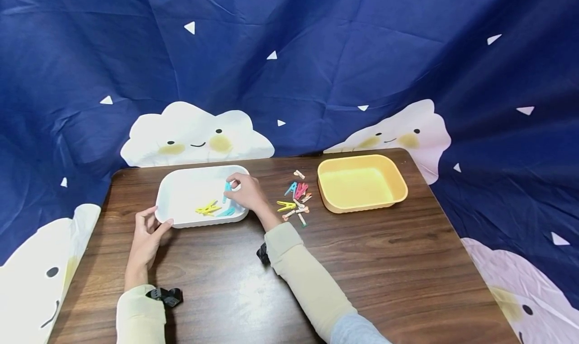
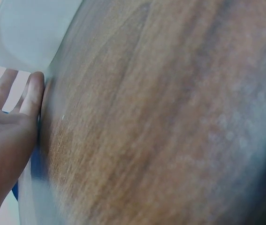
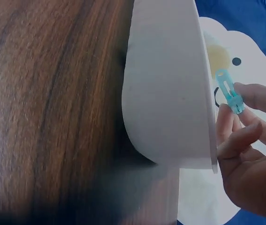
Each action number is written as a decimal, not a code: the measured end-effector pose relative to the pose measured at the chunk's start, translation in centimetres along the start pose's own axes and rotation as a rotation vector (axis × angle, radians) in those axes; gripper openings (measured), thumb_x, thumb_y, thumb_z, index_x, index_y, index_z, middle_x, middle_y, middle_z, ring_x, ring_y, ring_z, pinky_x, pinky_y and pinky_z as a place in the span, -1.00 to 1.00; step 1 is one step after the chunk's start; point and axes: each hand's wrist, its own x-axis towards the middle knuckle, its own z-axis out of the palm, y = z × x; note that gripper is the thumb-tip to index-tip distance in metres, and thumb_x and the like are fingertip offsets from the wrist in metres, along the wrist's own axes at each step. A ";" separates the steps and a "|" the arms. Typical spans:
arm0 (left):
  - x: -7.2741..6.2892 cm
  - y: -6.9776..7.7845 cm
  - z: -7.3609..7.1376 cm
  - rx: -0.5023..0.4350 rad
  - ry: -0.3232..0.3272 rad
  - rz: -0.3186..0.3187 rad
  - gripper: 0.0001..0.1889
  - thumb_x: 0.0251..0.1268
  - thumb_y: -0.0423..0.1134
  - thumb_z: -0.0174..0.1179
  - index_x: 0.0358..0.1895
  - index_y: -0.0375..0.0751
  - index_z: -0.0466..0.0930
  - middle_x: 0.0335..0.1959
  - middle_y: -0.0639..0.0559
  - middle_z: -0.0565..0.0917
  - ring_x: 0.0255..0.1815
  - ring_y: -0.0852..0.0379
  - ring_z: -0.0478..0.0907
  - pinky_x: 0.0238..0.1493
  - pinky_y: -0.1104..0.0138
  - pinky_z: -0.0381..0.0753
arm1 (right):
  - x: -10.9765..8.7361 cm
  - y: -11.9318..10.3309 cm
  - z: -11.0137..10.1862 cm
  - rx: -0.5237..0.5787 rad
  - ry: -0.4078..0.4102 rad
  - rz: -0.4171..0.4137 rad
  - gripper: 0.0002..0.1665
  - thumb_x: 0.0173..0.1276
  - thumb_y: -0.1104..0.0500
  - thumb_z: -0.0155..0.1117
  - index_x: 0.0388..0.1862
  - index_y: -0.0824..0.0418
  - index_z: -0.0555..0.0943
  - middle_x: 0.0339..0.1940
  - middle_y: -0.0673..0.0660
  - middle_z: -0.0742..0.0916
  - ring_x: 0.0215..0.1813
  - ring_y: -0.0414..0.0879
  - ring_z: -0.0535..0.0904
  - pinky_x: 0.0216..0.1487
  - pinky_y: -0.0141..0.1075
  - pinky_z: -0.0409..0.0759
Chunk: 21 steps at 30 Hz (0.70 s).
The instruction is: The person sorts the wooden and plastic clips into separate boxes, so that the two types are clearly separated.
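Head view: the right hand [image 1: 246, 192], its grip narrow, pinches a light-blue plastic clothespin [image 1: 227, 187] over the white round-cornered plastic tray [image 1: 190, 183]. The left hand [image 1: 143, 238], grip wide, touches the tray's corner.

Left wrist: straight fingers [image 2: 32, 97] reach the tray.

Right wrist: fingertips [image 3: 244, 92] hold the clothespin.

Head view: bright light is glaring off the worktop [image 1: 375, 263] and washing out the white tray [image 1: 187, 188]. Left wrist view: the worktop is appearing hazy and soft. Right wrist view: shadow is lying beneath the tray; the lower edge is blurring.
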 end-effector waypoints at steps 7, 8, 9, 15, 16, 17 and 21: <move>-0.1 0.1 0.0 -0.001 -0.003 0.007 -0.46 0.35 -0.55 0.24 0.22 0.00 0.24 0.20 0.23 0.54 0.18 0.27 0.45 0.09 0.56 0.46 | 0.4 -0.3 1.0 -0.033 -0.033 0.013 -0.62 0.29 0.13 0.49 0.08 0.13 0.69 -0.25 -0.02 0.68 -0.20 -0.15 0.56 -0.14 -0.41 0.52; -0.1 0.1 0.0 -0.002 -0.003 0.006 -0.45 0.35 -0.55 0.24 0.22 0.01 0.24 0.20 0.23 0.53 0.19 0.27 0.45 0.10 0.56 0.46 | 0.4 -0.3 1.0 -0.030 -0.037 0.012 -0.62 0.30 0.13 0.49 0.08 0.14 0.69 -0.25 -0.01 0.68 -0.21 -0.15 0.56 -0.15 -0.41 0.52; -0.1 0.1 0.0 0.002 -0.001 0.005 -0.45 0.35 -0.54 0.24 0.22 0.02 0.24 0.21 0.23 0.53 0.20 0.27 0.45 0.10 0.56 0.46 | 0.5 -0.4 1.1 -0.030 -0.042 0.011 -0.62 0.30 0.14 0.48 0.09 0.15 0.69 -0.24 -0.01 0.68 -0.22 -0.16 0.56 -0.15 -0.41 0.52; -0.2 0.1 -0.1 0.016 -0.003 -0.004 -0.44 0.35 -0.52 0.26 0.22 0.05 0.24 0.26 0.20 0.51 0.23 0.28 0.43 0.12 0.56 0.44 | 0.6 -0.6 1.3 -0.053 -0.079 0.011 -0.61 0.32 0.13 0.46 0.12 0.14 0.68 -0.23 -0.02 0.67 -0.22 -0.20 0.54 -0.15 -0.40 0.50; -0.2 0.2 -0.1 0.020 -0.005 -0.005 -0.44 0.35 -0.51 0.26 0.22 0.05 0.24 0.26 0.20 0.51 0.22 0.28 0.43 0.12 0.56 0.43 | 0.7 -0.7 1.4 -0.061 -0.081 0.010 -0.61 0.32 0.13 0.46 0.12 0.14 0.68 -0.23 -0.02 0.67 -0.22 -0.20 0.54 -0.16 -0.39 0.50; -0.2 0.2 0.0 0.021 -0.006 -0.005 -0.44 0.36 -0.51 0.26 0.23 0.05 0.23 0.26 0.20 0.51 0.23 0.28 0.43 0.12 0.56 0.43 | 0.7 -0.7 1.4 -0.073 -0.084 0.007 -0.61 0.32 0.12 0.46 0.11 0.14 0.68 -0.24 -0.03 0.67 -0.22 -0.20 0.54 -0.15 -0.39 0.50; -0.3 0.3 0.2 0.021 0.002 -0.010 -0.45 0.36 -0.51 0.26 0.24 0.02 0.23 0.25 0.20 0.52 0.22 0.28 0.43 0.11 0.56 0.44 | 0.7 -0.9 1.7 -0.117 -0.085 -0.004 -0.62 0.32 0.12 0.46 0.10 0.13 0.69 -0.25 -0.04 0.67 -0.21 -0.21 0.54 -0.16 -0.39 0.50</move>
